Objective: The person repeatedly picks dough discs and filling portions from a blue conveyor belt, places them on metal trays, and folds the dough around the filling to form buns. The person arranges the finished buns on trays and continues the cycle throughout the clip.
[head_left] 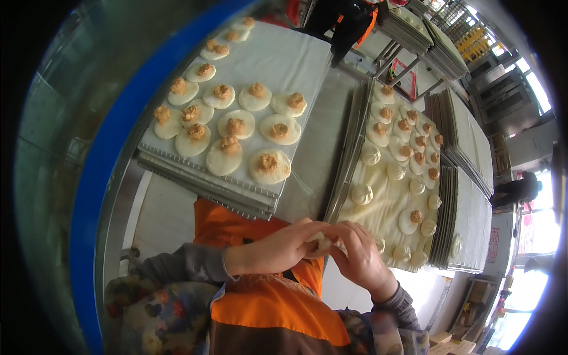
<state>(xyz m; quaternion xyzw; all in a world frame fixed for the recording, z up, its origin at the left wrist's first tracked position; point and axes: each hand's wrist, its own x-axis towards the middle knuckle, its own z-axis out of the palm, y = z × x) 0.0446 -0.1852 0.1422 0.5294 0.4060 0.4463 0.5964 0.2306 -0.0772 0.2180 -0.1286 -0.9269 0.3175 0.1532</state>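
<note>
A partly hidden dough piece [320, 244] sits at five o'clock, the grip of the left hand [278, 245] and right hand [358, 255] closed on it. From there, at one o'clock, the near tray half [378, 220] carries pleated buns [362, 194], already closed; beyond, filling-topped rounds [377, 134] remain open. At eleven, another tray [287, 65] bears only open rounds.

This looks like a commercial bun kitchen: dough rounds [223, 163] topped with filling and pleated buns [361, 194] lie in number on trays [269, 50] by a metal counter [313, 151]. Cloth-covered stacks [467, 216] stand alongside, and the wearer has an orange apron [278, 305].
</note>
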